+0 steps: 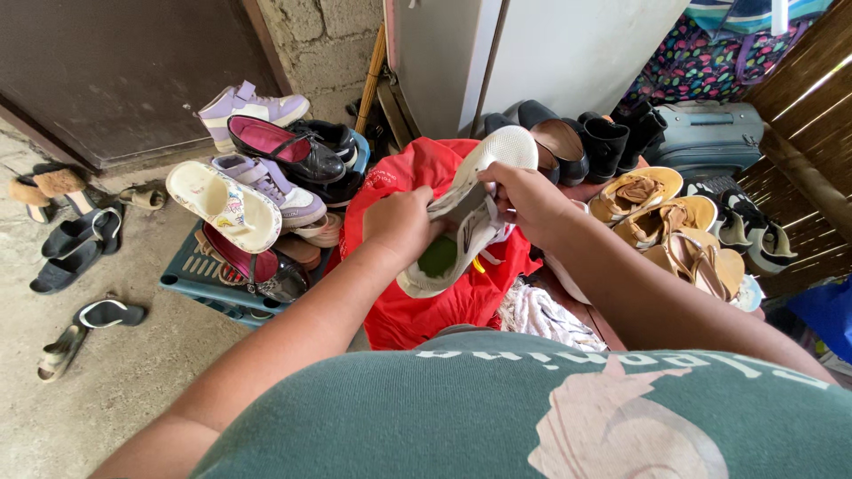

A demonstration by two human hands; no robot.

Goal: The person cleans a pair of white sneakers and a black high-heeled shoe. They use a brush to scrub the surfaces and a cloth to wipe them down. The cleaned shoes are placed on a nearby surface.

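Observation:
I hold a white sneaker [479, 200] with a pale sole and a green insole above a red bag [417, 302]. My left hand [401, 223] grips the shoe's side near the opening. My right hand [524, 197] pinches the upper part near the tongue and laces. The sole points away from me, toward the wall.
A blue crate [209, 284] at the left is piled with shoes, among them purple sneakers [257, 106] and a white slip-on [222, 204]. Dark sandals [75, 248] lie on the concrete floor. Black shoes [612, 137], tan sandals [661, 208] and a grey suitcase [710, 133] are at the right.

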